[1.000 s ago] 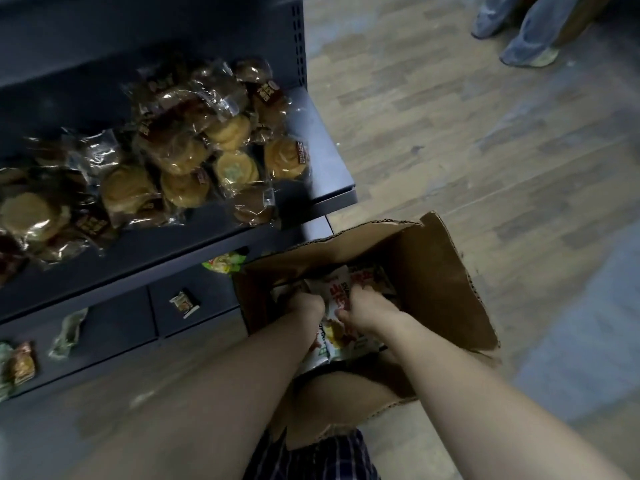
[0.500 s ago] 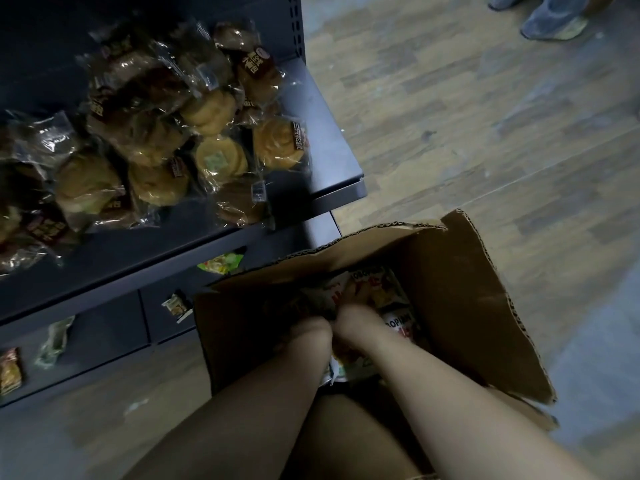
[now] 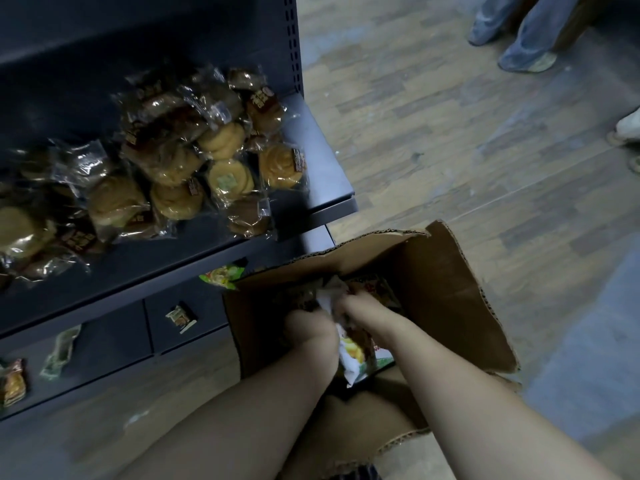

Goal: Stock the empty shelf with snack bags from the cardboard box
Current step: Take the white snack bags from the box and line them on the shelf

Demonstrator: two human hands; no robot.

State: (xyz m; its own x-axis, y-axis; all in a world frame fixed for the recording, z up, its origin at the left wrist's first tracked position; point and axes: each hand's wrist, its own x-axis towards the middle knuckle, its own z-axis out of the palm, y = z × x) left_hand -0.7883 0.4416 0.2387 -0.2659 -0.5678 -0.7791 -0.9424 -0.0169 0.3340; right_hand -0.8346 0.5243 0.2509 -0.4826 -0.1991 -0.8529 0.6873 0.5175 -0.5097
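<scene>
The open cardboard box [image 3: 446, 292] stands on the floor below me, beside the dark metal shelf [image 3: 329, 168]. Both my hands are deep inside it. My left hand [image 3: 304, 327] and my right hand [image 3: 360, 306] are curled close together round white and yellow snack bags [image 3: 353, 355] in the box. My fingertips are hidden among the bags. Several clear-wrapped pastry bags [image 3: 180, 161] lie piled on the shelf's upper board.
A green snack bag [image 3: 221, 275] sticks out from the lower shelf level just left of the box. A few small packets [image 3: 180, 317] lie on the shelf's base. Another person's legs and shoes [image 3: 519, 46] stand on the wooden floor at the top right.
My hands stay in the box, pulling the snack bags together. My view has shifted slightly, so the shelf and box sit a little differently in frame.
</scene>
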